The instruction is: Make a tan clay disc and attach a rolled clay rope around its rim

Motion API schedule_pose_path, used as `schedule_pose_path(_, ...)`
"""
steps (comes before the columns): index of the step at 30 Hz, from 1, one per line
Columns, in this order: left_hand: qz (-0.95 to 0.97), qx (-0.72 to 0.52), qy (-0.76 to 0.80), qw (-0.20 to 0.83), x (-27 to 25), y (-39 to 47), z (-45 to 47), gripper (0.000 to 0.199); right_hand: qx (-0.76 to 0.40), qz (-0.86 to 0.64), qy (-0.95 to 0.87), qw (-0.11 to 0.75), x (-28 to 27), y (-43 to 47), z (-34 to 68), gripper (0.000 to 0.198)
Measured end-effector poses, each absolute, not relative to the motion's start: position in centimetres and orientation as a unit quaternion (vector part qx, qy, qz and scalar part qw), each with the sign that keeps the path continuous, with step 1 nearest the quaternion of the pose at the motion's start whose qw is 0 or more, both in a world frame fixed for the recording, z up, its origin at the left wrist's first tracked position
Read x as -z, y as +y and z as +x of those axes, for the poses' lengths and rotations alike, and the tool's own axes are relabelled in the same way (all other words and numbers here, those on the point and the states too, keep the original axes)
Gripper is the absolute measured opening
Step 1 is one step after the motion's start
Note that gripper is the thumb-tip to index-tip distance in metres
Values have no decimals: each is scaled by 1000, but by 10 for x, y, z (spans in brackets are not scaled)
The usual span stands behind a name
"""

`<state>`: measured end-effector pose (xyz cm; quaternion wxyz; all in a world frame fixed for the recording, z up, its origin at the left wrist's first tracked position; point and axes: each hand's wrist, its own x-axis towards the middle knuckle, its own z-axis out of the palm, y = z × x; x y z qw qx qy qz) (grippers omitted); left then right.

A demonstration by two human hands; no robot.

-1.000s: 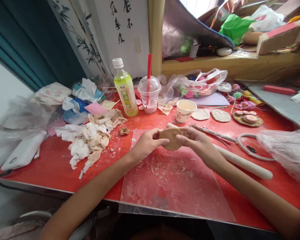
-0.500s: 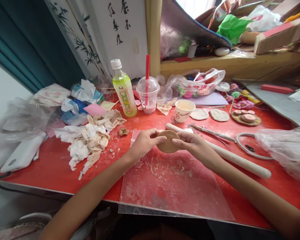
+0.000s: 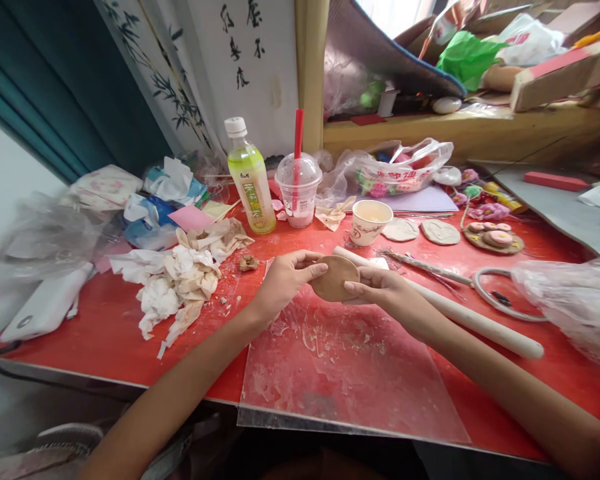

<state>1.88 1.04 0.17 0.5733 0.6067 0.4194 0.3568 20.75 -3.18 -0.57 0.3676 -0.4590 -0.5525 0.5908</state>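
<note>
A flat round clay disc (image 3: 335, 279), brown and smooth, is held up above the table between both hands. My left hand (image 3: 293, 277) pinches its left edge, thumb on the near face and fingers behind. On the right edge, my right hand (image 3: 375, 283) grips it the same way, its thumb low on the face. Beneath the disc lies a clear plastic sheet (image 3: 350, 393) smeared with clay residue. A long pale rolling pin (image 3: 480, 327) rests behind and to the right of my right hand, partly hidden by it.
Left are crumpled tissues (image 3: 175, 287), a clay lump (image 3: 249, 263) and a white power bank (image 3: 47, 303). Behind stand a green drink bottle (image 3: 251, 190), a plastic cup with red straw (image 3: 299, 190) and a paper cup (image 3: 370, 223). Pale clay discs (image 3: 440, 232) and a metal-coloured ring (image 3: 510, 310) lie right.
The disc has tilted slightly and risen a little between my hands. My left thumb has shifted toward its upper left edge. The view has moved very slightly.
</note>
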Motion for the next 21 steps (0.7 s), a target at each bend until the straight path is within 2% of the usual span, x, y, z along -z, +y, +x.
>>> schedule_pose_path(4,611,-297,416,605,1,12,20,30,-601,-447,-528,401,7,-32,210,38)
schedule_pose_path(9,614,-320,415,590,4,12,20,27,-601,-439,-518,422,7,-32,209,36)
schedule_pose_path(13,633,-281,423,585,3,11,20,24,-585,-447,-536,412,7,-31,210,32)
schedule_pose_path(17,659,-292,416,554,3,12,20,26,-581,-448,-545,405,6,-30,211,32)
schedule_pose_path(21,670,-277,419,546,1,12,19,27,-538,-451,-573,424,7,-33,210,43)
